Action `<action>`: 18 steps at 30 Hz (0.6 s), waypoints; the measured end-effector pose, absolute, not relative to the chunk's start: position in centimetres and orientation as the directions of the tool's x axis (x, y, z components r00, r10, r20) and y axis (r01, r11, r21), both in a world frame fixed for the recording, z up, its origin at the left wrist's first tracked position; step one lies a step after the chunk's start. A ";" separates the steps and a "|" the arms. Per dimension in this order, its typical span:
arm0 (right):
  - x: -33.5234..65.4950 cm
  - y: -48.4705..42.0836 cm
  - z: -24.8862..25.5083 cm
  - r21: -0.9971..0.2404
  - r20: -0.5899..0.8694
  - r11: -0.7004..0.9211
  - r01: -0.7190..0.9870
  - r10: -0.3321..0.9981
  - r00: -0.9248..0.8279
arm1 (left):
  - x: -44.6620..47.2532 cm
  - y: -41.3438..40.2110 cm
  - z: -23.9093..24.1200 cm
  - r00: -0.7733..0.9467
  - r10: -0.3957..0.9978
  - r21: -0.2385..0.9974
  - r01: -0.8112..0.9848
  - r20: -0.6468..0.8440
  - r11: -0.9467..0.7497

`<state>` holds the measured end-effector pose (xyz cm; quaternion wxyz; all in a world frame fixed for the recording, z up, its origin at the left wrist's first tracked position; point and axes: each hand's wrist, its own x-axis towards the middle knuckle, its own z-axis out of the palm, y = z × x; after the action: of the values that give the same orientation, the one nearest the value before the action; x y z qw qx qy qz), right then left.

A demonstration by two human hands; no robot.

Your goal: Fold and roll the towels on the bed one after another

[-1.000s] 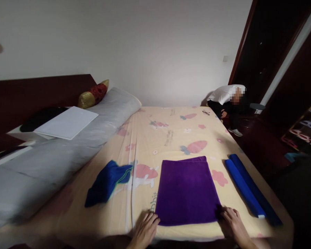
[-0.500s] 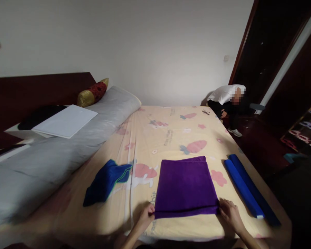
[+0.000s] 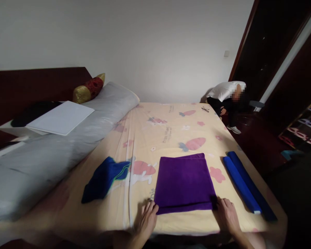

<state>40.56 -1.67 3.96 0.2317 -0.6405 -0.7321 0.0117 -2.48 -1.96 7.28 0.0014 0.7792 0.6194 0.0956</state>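
A purple towel (image 3: 184,182) lies flat on the bed, its near edge doubled over into a thick fold. My left hand (image 3: 146,220) rests at the towel's near left corner, fingers extended and touching the folded edge. At the near right corner my right hand (image 3: 226,215) lies the same way, fingers stretched toward the fold. Neither hand grips anything.
The bed (image 3: 171,128) has a cream sheet printed with carrots. A crumpled blue cloth (image 3: 103,178) lies left of the towel, two rolled blue towels (image 3: 245,185) lie right. A grey bolster (image 3: 54,148), white board (image 3: 59,117) and red-gold cushion (image 3: 89,88) sit left. A person (image 3: 226,98) crouches far right.
The towel's near edge was pinched and folded away from me, so the towel is shorter. Both hands have let go and now lie flat at the folded edge.
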 end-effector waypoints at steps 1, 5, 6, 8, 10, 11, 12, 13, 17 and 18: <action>40.4 -1.7 4.0 -0.315 0.320 0.179 0.932 0.945 -0.073 | -2.4 -2.0 7.2 0.211 0.967 0.117 0.967 0.145 -0.228; 39.5 -1.8 3.6 -0.342 0.306 0.146 0.928 0.951 -0.036 | -1.8 -2.0 6.8 0.184 0.969 0.088 0.976 0.168 -0.200; 39.0 -2.0 3.4 -0.353 0.310 0.135 0.926 0.951 -0.021 | -1.6 -1.9 6.7 0.177 0.968 0.075 0.978 0.177 -0.193; 37.8 -2.7 3.1 -0.375 0.320 0.143 0.916 0.947 -0.017 | -1.4 -1.8 6.3 0.160 0.967 0.054 0.983 0.198 -0.173; 35.6 -3.6 3.3 -0.393 0.333 0.220 0.893 0.939 -0.085 | -1.3 -1.7 6.0 0.146 0.966 0.041 0.987 0.213 -0.158; 34.2 -4.2 3.6 -0.402 0.331 0.289 0.869 0.931 -0.156 | -1.3 -1.7 5.9 0.146 0.965 0.035 0.987 0.217 -0.157; 32.7 -4.7 4.1 -0.410 0.318 0.370 0.834 0.914 -0.250 | -1.3 -1.7 5.9 0.149 0.965 0.030 0.987 0.217 -0.159; 31.0 -5.0 4.8 -0.419 0.296 0.458 0.784 0.885 -0.358 | -1.3 -1.7 5.9 0.154 0.964 0.023 0.986 0.216 -0.162; 24.5 -5.3 8.1 -0.469 0.173 0.684 0.559 0.692 -0.701 | -1.3 -1.8 6.2 0.163 0.962 0.002 0.986 0.221 -0.167; 23.5 -5.0 8.6 -0.475 0.160 0.705 0.527 0.658 -0.736 | -1.3 -1.8 6.3 0.165 0.960 0.002 0.986 0.225 -0.169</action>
<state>23.51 -4.97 8.64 0.1609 -0.3257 -0.9091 0.2038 -1.27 -1.81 6.27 -0.0722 0.7597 0.6404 0.0869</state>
